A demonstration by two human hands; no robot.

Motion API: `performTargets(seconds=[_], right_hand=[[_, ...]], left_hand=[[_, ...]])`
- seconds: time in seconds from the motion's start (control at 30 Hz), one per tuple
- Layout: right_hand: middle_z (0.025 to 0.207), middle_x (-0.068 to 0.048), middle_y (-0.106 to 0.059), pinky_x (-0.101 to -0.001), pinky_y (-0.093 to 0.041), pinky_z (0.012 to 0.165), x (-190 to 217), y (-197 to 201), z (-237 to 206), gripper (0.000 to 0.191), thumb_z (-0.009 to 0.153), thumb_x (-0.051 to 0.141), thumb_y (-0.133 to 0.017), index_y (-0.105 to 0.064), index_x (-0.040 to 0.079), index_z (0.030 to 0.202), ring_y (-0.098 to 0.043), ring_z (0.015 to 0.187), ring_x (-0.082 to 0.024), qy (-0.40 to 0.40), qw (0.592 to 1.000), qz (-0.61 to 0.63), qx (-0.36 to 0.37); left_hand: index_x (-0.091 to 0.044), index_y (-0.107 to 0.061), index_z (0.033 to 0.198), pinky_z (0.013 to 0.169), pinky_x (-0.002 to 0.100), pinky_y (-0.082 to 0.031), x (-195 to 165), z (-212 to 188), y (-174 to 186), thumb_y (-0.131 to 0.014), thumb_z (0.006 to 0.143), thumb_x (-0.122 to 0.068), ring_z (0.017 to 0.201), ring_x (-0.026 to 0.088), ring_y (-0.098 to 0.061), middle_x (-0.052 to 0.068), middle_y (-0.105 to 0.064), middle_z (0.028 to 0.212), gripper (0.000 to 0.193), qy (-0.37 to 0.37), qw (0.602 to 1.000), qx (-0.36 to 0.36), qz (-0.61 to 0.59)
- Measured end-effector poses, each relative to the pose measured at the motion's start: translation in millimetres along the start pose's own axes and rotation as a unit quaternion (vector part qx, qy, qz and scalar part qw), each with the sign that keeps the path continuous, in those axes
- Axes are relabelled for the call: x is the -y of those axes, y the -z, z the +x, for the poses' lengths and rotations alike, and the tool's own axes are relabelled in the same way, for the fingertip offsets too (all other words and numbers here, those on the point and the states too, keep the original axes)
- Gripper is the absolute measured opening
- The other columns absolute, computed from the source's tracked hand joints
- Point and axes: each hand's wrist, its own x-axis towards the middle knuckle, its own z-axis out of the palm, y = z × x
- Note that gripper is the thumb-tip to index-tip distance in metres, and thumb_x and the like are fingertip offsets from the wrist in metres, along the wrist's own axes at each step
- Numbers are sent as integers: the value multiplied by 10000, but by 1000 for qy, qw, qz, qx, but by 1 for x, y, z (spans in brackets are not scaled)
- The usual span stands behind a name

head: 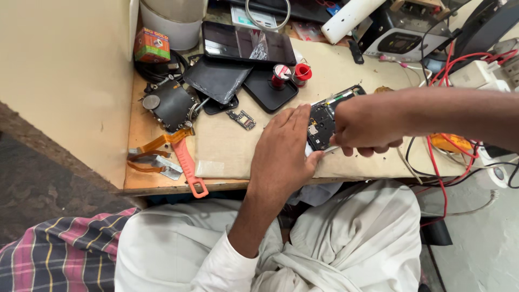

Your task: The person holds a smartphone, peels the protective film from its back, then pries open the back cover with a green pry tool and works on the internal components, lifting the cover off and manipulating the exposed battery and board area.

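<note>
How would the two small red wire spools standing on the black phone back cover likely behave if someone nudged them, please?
The two red wire spools look small, so probably light. They stand upright on narrow ends, so a nudge could tip them. Being round, they would likely roll across the black cover.

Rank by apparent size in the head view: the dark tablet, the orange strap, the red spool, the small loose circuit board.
1. Dark tablet
2. Orange strap
3. Red spool and small circuit board look about alike; not ranked.
</note>
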Motion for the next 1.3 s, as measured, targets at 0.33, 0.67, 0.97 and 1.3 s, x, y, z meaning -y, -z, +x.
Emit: performTargets(seconds=[0.33,0.67,0.97,1.3], right_hand=[[883,-125,-714,-450,-588,705,43,-29,-38,74,848,96,-669,-741,78,847,-721,843,-318,228,791,-560,-95],[760,-119,-736,-411,-573,631,24,-13,-23,291,938,292,-667,-743,12,960,-670,645,-253,6,985,85,-149],[745,-90,-740,-417,-567,627,14,-13,0,169,922,260,-663,-757,120,912,-734,703,-276,207,875,-403,-172],[710,-33,-700,-297,-534,453,11,-4,-5,210,880,289,-747,-748,97,967,-681,552,-146,184,974,19,-129]], left_hand=[[47,-561,1323,1141,399,-389,13,-7,7,-850,700,-229,1324,317,-517,203,-585,1402,740,-37,997,-10,61],[47,-568,1317,1141,404,-372,16,-22,13,-856,728,-313,1312,325,-510,202,-578,1395,748,-33,998,-8,46],[41,-553,1339,1145,409,-369,20,-9,6,-856,718,-289,1332,323,-501,195,-562,1426,766,-20,999,-1,42],[52,-544,1347,1161,413,-351,22,-13,7,-851,739,-318,1343,324,-486,202,-552,1422,775,-24,999,7,45]])
